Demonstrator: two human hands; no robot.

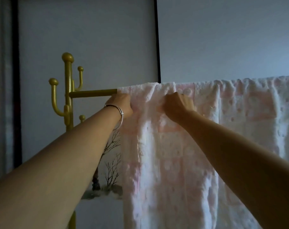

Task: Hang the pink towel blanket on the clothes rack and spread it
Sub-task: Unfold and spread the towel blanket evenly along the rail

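Observation:
The pink and white towel blanket (176, 162) hangs over the gold horizontal bar (92, 93) of the clothes rack and runs off the right edge of the view. My left hand (121, 104), with a silver bangle on the wrist, grips the blanket's left edge just below the bar. My right hand (177, 106) is closed on a fold of the blanket a little to the right. The cloth between my hands is bunched. The bar is hidden under the blanket from my left hand rightwards.
The rack's gold upright post (68, 90) with knobbed hooks stands at the left. Behind it are a pale wall, a dark vertical frame (157, 47) and a picture of bare trees (110, 169) low down.

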